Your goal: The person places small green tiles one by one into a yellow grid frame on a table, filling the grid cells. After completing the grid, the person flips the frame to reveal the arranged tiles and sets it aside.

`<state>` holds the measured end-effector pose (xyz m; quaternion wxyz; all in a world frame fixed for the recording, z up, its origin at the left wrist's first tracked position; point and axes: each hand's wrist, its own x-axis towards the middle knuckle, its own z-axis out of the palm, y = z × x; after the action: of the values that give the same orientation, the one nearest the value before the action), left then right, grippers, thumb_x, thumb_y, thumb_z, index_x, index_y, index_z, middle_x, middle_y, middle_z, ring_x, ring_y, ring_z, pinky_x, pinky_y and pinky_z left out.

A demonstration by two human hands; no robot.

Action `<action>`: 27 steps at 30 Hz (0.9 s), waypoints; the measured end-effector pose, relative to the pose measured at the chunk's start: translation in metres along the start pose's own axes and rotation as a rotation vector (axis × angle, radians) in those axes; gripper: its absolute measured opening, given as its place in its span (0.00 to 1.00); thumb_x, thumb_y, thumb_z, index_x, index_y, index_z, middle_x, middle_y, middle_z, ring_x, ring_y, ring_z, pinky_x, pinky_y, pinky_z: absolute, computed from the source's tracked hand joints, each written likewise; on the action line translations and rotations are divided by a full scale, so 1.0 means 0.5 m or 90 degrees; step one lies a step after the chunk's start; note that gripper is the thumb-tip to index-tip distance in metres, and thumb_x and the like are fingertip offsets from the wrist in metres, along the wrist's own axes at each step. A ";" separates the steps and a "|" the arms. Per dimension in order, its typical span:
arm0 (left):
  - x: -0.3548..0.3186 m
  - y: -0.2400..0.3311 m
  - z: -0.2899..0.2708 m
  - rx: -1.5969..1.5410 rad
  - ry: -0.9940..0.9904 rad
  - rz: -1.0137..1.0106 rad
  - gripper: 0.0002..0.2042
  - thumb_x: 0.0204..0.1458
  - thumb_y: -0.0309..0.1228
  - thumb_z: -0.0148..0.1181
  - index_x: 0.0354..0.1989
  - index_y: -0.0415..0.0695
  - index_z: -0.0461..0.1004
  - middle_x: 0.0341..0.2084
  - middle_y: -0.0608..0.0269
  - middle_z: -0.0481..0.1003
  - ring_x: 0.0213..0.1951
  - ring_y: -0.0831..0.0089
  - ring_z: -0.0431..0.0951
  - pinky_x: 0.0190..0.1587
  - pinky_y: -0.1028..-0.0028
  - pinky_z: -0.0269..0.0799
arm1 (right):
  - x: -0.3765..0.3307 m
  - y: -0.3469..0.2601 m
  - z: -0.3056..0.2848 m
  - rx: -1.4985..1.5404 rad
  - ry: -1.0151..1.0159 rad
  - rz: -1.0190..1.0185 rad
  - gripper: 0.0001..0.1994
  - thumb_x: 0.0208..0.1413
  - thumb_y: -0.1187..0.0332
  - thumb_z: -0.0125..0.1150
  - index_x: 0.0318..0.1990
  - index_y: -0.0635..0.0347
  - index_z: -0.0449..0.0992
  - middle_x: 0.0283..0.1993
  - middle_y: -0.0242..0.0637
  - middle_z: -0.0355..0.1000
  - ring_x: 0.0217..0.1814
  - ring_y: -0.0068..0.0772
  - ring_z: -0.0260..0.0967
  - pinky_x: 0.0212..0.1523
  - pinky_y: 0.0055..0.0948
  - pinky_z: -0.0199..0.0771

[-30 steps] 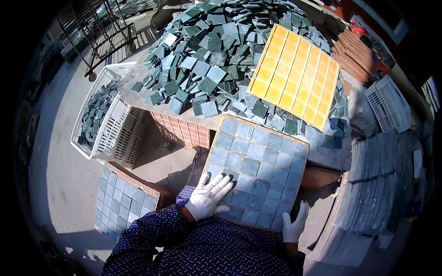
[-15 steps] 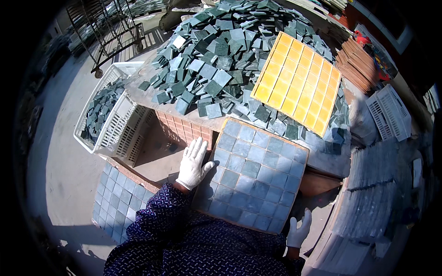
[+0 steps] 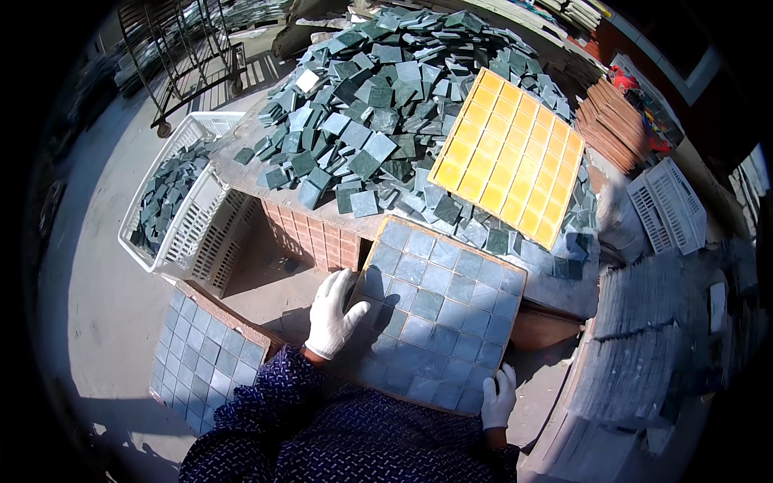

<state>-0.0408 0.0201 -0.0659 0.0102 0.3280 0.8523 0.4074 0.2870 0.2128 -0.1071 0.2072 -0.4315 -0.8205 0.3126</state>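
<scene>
A square tray of blue-grey stone tiles lies tilted in front of me, its tiles set in rows inside a thin tan rim. My left hand, in a white knit glove, is at the tray's left edge with the fingers stretched out and the thumb apart, holding nothing. My right hand, gloved the same way, is at the lower right corner; its thumb and fingers are apart at the rim, and whether they press on it is hard to see. A yellow grid tray with bare square cells leans on a heap of loose green-grey tiles beyond.
A white plastic crate of small tiles stands at the left, above another tiled panel. A reddish grid panel stands below the heap. Stacked grey sheets, a white crate and reddish boards are at the right.
My right hand has moved up and left to the tray's lower right corner. My left hand has shifted slightly down, its fingers bending a little. The whole view has shifted slightly.
</scene>
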 end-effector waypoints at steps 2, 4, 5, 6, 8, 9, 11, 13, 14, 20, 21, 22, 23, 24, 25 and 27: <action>0.026 0.059 0.004 0.098 -0.033 0.199 0.37 0.52 0.50 0.58 0.63 0.35 0.59 0.61 0.42 0.61 0.63 0.45 0.60 0.63 0.55 0.56 | -0.006 -0.009 0.002 -0.005 0.019 0.002 0.20 0.51 0.63 0.60 0.47 0.69 0.70 0.61 0.50 0.62 0.66 0.54 0.55 0.66 0.42 0.55; 0.026 0.087 0.035 0.190 -0.144 0.274 0.37 0.53 0.53 0.55 0.64 0.37 0.58 0.64 0.43 0.57 0.66 0.46 0.55 0.66 0.49 0.48 | -0.007 -0.007 0.015 -0.006 0.038 0.010 0.21 0.51 0.62 0.61 0.48 0.69 0.70 0.61 0.50 0.62 0.66 0.54 0.55 0.66 0.42 0.55; 0.028 0.094 0.057 0.163 -0.206 0.270 0.38 0.53 0.54 0.52 0.66 0.38 0.56 0.65 0.46 0.56 0.67 0.48 0.53 0.67 0.46 0.43 | -0.007 -0.006 0.019 -0.008 0.047 0.014 0.21 0.51 0.62 0.61 0.48 0.69 0.70 0.61 0.50 0.62 0.66 0.54 0.55 0.66 0.42 0.55; 0.031 0.100 0.084 0.209 -0.239 0.321 0.37 0.54 0.53 0.53 0.67 0.41 0.56 0.66 0.51 0.56 0.68 0.53 0.53 0.68 0.48 0.42 | -0.007 -0.013 0.021 -0.006 0.049 0.028 0.21 0.51 0.62 0.61 0.48 0.69 0.70 0.61 0.50 0.62 0.66 0.54 0.55 0.65 0.42 0.56; 0.035 0.110 0.126 0.229 -0.332 0.350 0.37 0.53 0.53 0.54 0.67 0.45 0.55 0.67 0.55 0.56 0.69 0.58 0.53 0.69 0.50 0.41 | -0.004 -0.027 0.020 0.001 0.047 0.055 0.21 0.51 0.61 0.61 0.47 0.69 0.70 0.61 0.51 0.62 0.66 0.54 0.55 0.65 0.42 0.56; 0.038 0.119 0.130 0.235 -0.328 0.365 0.36 0.54 0.52 0.54 0.67 0.46 0.55 0.67 0.58 0.57 0.69 0.62 0.53 0.69 0.51 0.41 | -0.007 -0.023 0.022 0.002 0.045 0.048 0.21 0.51 0.61 0.62 0.47 0.69 0.70 0.61 0.51 0.62 0.66 0.54 0.55 0.64 0.43 0.57; 0.042 0.129 0.140 0.242 -0.338 0.366 0.36 0.54 0.52 0.53 0.68 0.46 0.54 0.67 0.58 0.57 0.69 0.62 0.53 0.69 0.50 0.42 | -0.007 -0.018 0.022 -0.010 0.052 0.025 0.21 0.51 0.61 0.62 0.47 0.68 0.70 0.60 0.51 0.63 0.66 0.55 0.55 0.64 0.43 0.57; 0.038 0.133 0.140 0.238 -0.342 0.371 0.35 0.55 0.51 0.53 0.68 0.46 0.54 0.67 0.58 0.57 0.69 0.62 0.53 0.69 0.51 0.41 | -0.013 -0.019 0.022 -0.018 0.055 0.010 0.22 0.51 0.61 0.62 0.47 0.68 0.69 0.60 0.52 0.62 0.65 0.57 0.55 0.64 0.43 0.57; 0.039 0.142 0.142 0.259 -0.348 0.370 0.35 0.55 0.51 0.53 0.68 0.46 0.54 0.67 0.58 0.57 0.69 0.62 0.53 0.69 0.52 0.41 | -0.011 -0.019 0.020 -0.023 0.058 0.007 0.22 0.51 0.61 0.62 0.47 0.68 0.69 0.60 0.52 0.62 0.65 0.57 0.55 0.64 0.44 0.57; 0.040 0.138 0.150 0.302 -0.351 0.350 0.35 0.54 0.52 0.53 0.68 0.47 0.55 0.67 0.58 0.56 0.69 0.63 0.53 0.70 0.55 0.41 | -0.006 -0.021 0.028 -0.046 0.076 -0.023 0.23 0.50 0.60 0.65 0.47 0.67 0.69 0.60 0.51 0.63 0.65 0.58 0.55 0.63 0.47 0.58; 0.041 0.137 0.151 0.293 -0.357 0.343 0.36 0.54 0.52 0.54 0.68 0.47 0.55 0.67 0.58 0.56 0.69 0.63 0.53 0.70 0.55 0.40 | -0.005 -0.020 0.028 -0.055 0.074 -0.012 0.24 0.49 0.58 0.66 0.47 0.66 0.69 0.60 0.50 0.62 0.66 0.58 0.55 0.63 0.47 0.58; 0.039 0.134 0.154 0.287 -0.353 0.347 0.36 0.53 0.51 0.55 0.68 0.47 0.54 0.67 0.58 0.56 0.69 0.62 0.53 0.70 0.54 0.40 | -0.004 -0.020 0.029 -0.067 0.080 -0.019 0.25 0.49 0.57 0.66 0.48 0.66 0.69 0.60 0.50 0.62 0.66 0.58 0.55 0.63 0.48 0.58; 0.039 0.134 0.152 0.288 -0.353 0.350 0.36 0.53 0.51 0.55 0.68 0.47 0.54 0.67 0.58 0.56 0.69 0.61 0.52 0.70 0.54 0.40 | -0.003 -0.020 0.030 -0.078 0.084 -0.027 0.25 0.49 0.57 0.66 0.48 0.66 0.68 0.60 0.49 0.62 0.66 0.58 0.55 0.63 0.48 0.58; 0.031 0.132 0.148 0.287 -0.357 0.343 0.37 0.53 0.51 0.55 0.68 0.47 0.54 0.67 0.57 0.55 0.69 0.61 0.52 0.70 0.54 0.39 | -0.007 -0.018 0.029 -0.092 0.078 -0.035 0.26 0.49 0.57 0.66 0.49 0.66 0.68 0.61 0.49 0.62 0.66 0.58 0.55 0.63 0.48 0.58; 0.023 0.126 0.144 0.269 -0.362 0.349 0.37 0.52 0.51 0.55 0.68 0.46 0.55 0.67 0.57 0.55 0.69 0.60 0.52 0.70 0.52 0.39 | -0.009 -0.015 0.031 -0.098 0.084 -0.053 0.27 0.48 0.57 0.67 0.50 0.66 0.68 0.61 0.49 0.61 0.66 0.59 0.54 0.64 0.49 0.58; -0.013 0.114 0.117 0.297 -0.388 0.370 0.37 0.52 0.52 0.56 0.67 0.46 0.55 0.67 0.58 0.56 0.68 0.62 0.54 0.69 0.52 0.42 | -0.017 -0.019 0.027 -0.108 0.079 -0.056 0.28 0.47 0.57 0.67 0.50 0.66 0.68 0.61 0.49 0.61 0.66 0.59 0.54 0.64 0.49 0.57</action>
<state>0.0125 0.0826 -0.0666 0.0709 0.6507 0.7521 0.0767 0.2782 0.1970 -0.1108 0.2336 -0.4295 -0.8478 0.2055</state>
